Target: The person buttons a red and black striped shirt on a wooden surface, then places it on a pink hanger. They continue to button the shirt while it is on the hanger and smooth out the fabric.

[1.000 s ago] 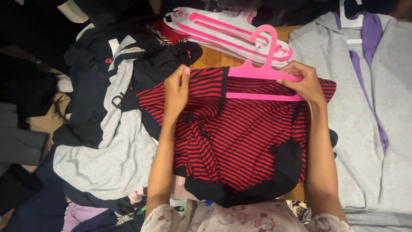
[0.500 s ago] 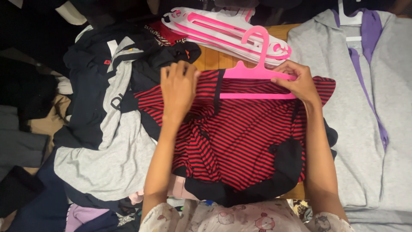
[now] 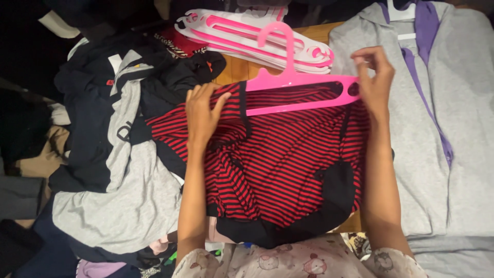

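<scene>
On the desk (image 3: 329,32), the right hand (image 3: 374,77) fingers now pinch the pink hanger (image 3: 301,90) end, which sits deeper in the striped shirt (image 3: 288,164) than before; the left hand (image 3: 201,114) presses flat, holding nothing.

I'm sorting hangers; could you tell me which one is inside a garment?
The pink hanger in the red-and-black striped top; the others lie stacked behind.

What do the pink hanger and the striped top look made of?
Pink hanger: apparently moulded plastic, smooth with a slight sheen and a cut-out bar. Red-and-black striped top: soft, thin knit fabric, matte, rumpling into folds under the left hand; the fibre can't be told.
</scene>
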